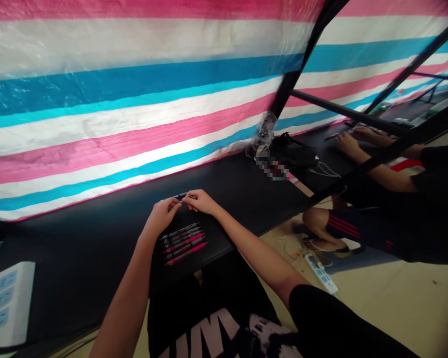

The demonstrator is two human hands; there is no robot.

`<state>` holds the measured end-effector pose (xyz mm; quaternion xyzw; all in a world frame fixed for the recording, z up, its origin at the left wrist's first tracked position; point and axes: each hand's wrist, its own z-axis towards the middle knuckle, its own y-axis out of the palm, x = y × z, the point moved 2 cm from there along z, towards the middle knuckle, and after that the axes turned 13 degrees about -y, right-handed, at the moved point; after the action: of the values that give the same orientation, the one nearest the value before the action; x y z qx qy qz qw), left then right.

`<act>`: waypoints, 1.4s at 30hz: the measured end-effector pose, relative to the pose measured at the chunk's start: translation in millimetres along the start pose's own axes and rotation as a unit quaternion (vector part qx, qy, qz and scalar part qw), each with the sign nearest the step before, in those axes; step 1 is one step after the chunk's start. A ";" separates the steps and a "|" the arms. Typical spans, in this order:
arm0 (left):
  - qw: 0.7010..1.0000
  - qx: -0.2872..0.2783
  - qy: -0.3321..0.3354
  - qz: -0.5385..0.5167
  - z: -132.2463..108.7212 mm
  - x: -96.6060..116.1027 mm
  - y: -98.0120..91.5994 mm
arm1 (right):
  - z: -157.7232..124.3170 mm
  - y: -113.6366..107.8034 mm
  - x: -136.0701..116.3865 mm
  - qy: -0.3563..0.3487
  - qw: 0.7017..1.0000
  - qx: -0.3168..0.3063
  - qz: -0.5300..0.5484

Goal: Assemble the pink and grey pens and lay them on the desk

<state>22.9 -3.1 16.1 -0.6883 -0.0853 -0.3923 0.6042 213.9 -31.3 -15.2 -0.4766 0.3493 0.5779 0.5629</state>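
Observation:
My left hand (pixel 164 215) and my right hand (pixel 201 201) meet just above the black table, with fingertips pinched close together. Between them shows a thin, small piece too indistinct to name. A dark pen (pixel 179 196) shows just behind my fingers; whether it is held or lies on the table I cannot tell. Nearer my body, several pens lie side by side in a row: dark grey ones (pixel 181 232) at the far side and pinkish-red ones (pixel 186 253) at the near side.
A white power strip (pixel 11 303) sits at the table's left end. At the right are a black bag (pixel 293 150), crumpled clear plastic (pixel 266 130) and a black metal frame (pixel 353 115). Beyond the frame, a co-worker's hands (pixel 349 141) work at another table. Another power strip (pixel 321 273) lies on the floor.

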 end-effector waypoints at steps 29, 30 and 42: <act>1.000 -0.030 -0.005 0.001 0.2 -2.7 -1.1 | 0.6 -1.1 -0.4 0.016 1.000 -0.005 0.018; 0.999 -0.031 -0.006 0.001 0.3 -2.3 -1.0 | 1.1 -1.6 0.0 0.004 1.000 0.006 0.021; 1.000 -0.029 -0.001 -0.010 0.0 -2.8 -0.1 | 1.9 -1.6 0.7 0.020 0.999 0.012 0.032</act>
<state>20.9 -2.0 14.4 -0.7050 -0.0819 -0.3998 0.5801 215.2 -29.1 -15.1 -0.4697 0.3823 0.5822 0.5425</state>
